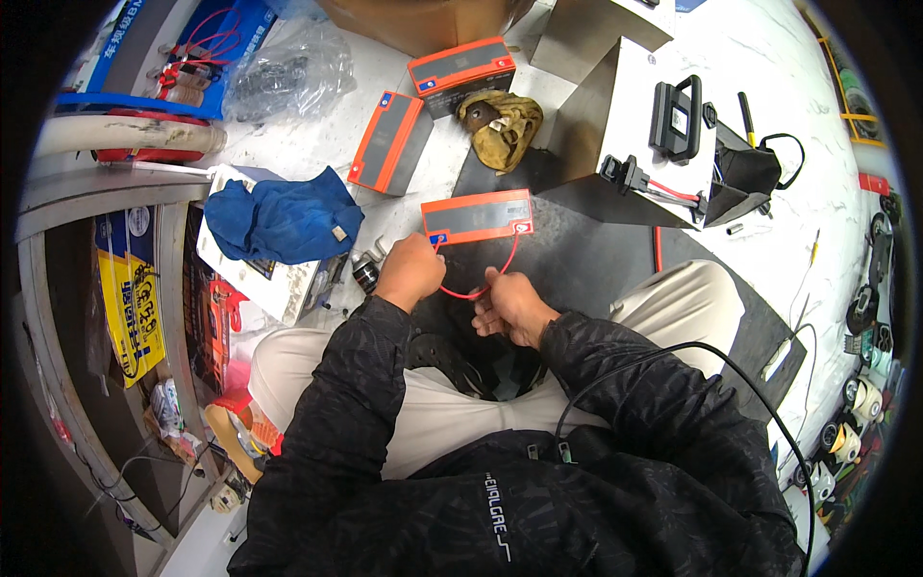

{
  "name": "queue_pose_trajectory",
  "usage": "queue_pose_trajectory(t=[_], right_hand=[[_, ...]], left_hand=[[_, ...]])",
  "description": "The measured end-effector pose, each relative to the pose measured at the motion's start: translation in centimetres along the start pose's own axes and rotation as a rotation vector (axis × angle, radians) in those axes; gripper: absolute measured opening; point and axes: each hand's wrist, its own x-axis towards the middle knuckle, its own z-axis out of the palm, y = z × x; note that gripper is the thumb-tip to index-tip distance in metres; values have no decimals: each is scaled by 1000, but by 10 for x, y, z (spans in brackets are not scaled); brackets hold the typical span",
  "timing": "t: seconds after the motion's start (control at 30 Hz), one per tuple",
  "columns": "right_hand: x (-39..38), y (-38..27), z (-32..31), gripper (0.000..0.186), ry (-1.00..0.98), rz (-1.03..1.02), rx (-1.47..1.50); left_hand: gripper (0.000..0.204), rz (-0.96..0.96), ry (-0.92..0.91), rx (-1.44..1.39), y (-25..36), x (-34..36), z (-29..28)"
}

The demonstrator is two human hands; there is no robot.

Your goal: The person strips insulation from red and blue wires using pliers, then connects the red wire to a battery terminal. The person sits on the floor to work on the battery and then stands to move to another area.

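An orange-and-grey battery [478, 217] lies in front of me on a black mat. From its right-end terminal a red wire [507, 269] curves down and round toward the left end. My left hand [411, 271] is closed on the wire close to the battery's blue-marked left corner; the fingertips are partly hidden. Lower and to the right, my right hand [516, 308] pinches the loop of the same wire between thumb and fingers. Two more such batteries, one upright [463, 69] and one slanted [391, 143], stand beyond, beside a crumpled tan glove [504, 130].
A blue cloth [285, 217] drapes over a white box at the left, next to a metal shelf frame [179, 288]. Clear plastic wrap [290, 72] lies at the far left. A large metal case [630, 135] with a black handle and connector stands at the right. A black cable [731, 358] crosses my right arm.
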Motion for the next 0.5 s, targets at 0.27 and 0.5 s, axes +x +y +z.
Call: queue_pose_trajectory(t=[0.27, 0.5], right_hand=[[-2, -1, -2, 52, 10, -101, -1], [0, 0, -3, 52, 24, -131, 2]], left_hand=[[30, 51, 47, 28, -1, 1, 4], [30, 22, 7, 21, 1, 2, 3]])
